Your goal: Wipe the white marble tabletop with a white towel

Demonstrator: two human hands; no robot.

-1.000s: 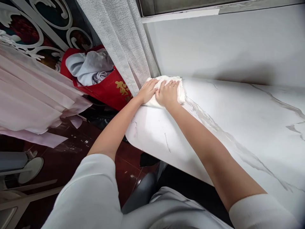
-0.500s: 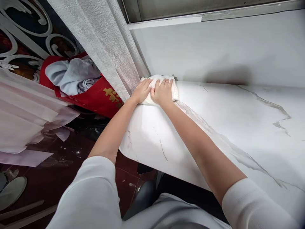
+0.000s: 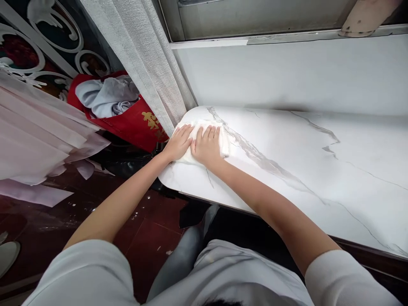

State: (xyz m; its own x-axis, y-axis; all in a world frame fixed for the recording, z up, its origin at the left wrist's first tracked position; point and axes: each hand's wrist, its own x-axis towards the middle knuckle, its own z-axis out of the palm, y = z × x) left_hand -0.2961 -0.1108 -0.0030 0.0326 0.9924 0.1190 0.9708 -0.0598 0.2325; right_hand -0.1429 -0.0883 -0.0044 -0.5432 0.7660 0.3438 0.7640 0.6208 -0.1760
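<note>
A home, it seems, from the grey curtain [image 3: 143, 55], pink draped fabric [image 3: 38, 131], window [image 3: 242, 20] and marble-patterned table [image 3: 302, 148].

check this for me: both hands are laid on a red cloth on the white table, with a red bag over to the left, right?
Not quite: the cloth is white, not red, as the head view shows. The left hand and right hand are laid on it on the white table, with a red bag over to the left.
</note>
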